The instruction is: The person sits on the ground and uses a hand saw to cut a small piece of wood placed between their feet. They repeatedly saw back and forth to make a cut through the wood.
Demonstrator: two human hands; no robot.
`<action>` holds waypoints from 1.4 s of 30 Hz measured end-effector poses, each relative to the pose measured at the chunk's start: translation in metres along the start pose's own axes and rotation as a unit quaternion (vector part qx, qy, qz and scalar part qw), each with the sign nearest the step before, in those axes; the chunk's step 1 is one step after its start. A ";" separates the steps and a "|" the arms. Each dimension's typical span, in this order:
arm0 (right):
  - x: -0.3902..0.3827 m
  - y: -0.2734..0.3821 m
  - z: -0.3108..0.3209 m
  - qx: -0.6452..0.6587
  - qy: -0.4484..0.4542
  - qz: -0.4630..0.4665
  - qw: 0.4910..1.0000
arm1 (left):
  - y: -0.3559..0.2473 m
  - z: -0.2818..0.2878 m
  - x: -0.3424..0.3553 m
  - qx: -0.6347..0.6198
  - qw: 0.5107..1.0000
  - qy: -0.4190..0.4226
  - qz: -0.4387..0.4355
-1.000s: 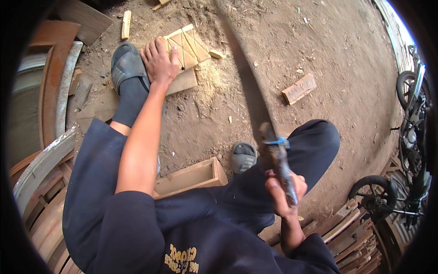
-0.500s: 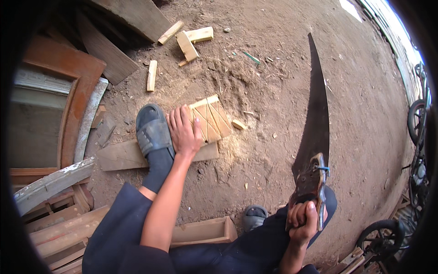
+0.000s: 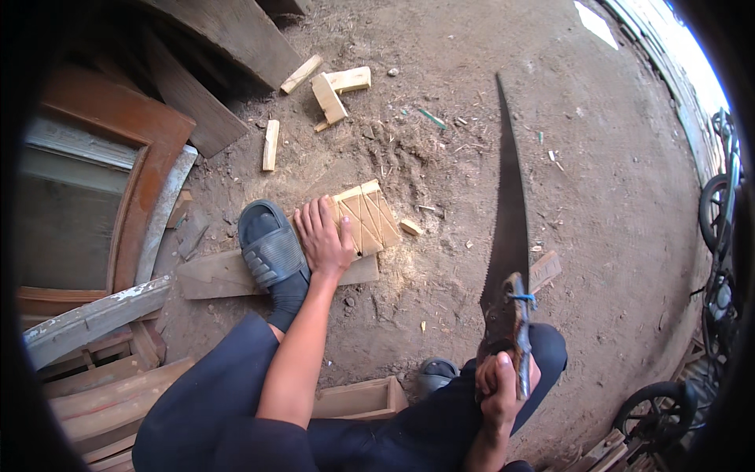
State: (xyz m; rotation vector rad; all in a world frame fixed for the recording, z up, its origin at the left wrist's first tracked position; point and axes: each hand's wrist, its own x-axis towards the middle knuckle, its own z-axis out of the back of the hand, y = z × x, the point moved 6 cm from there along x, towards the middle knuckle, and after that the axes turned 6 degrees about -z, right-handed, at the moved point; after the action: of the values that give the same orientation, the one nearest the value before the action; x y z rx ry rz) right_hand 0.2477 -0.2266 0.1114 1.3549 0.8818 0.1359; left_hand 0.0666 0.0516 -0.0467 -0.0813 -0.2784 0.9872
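Observation:
A light wooden block with slanting pencil-like lines and cuts across its face rests on a longer plank on the ground. My left hand is gripping the block's left end, fingers over its far side and thumb on top. Beside that hand, my foot in a grey slide sandal and dark sock presses on the plank. Well to the right, my right hand is closed around the worn handle of a handsaw. The long dark blade points away from me, apart from the block.
Sawdust and a small offcut lie beside the block. Several wood pieces are scattered farther off. A brown framed panel and stacked timber stand at left; a wooden box is near my legs. Motorcycles line the right.
The saw and my right hand have moved left, and the blade now leans further left. A wood piece behind the saw has come into sight. My left hand stays on the block.

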 end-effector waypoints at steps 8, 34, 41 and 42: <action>-0.033 -0.011 -0.001 -0.092 -0.004 -0.012 0.996 | 0.007 -0.008 -0.005 0.025 0.999 -0.031 -0.015; -0.139 -0.030 -0.056 -0.238 0.048 -0.026 0.970 | 0.009 -0.003 -0.006 0.004 0.985 0.167 -0.049; -0.080 -0.047 -0.068 -0.236 0.054 0.053 0.969 | 0.010 -0.010 -0.006 -0.017 0.979 0.193 -0.068; -0.074 -0.051 -0.070 -0.243 0.045 0.071 0.966 | 0.012 -0.011 -0.006 0.000 0.977 0.203 -0.065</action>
State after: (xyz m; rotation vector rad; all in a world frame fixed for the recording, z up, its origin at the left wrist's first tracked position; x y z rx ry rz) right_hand 0.1340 -0.2258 0.1044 0.9541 0.7627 0.4970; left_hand 0.0571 0.0536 -0.0611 -0.2588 0.0906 0.8196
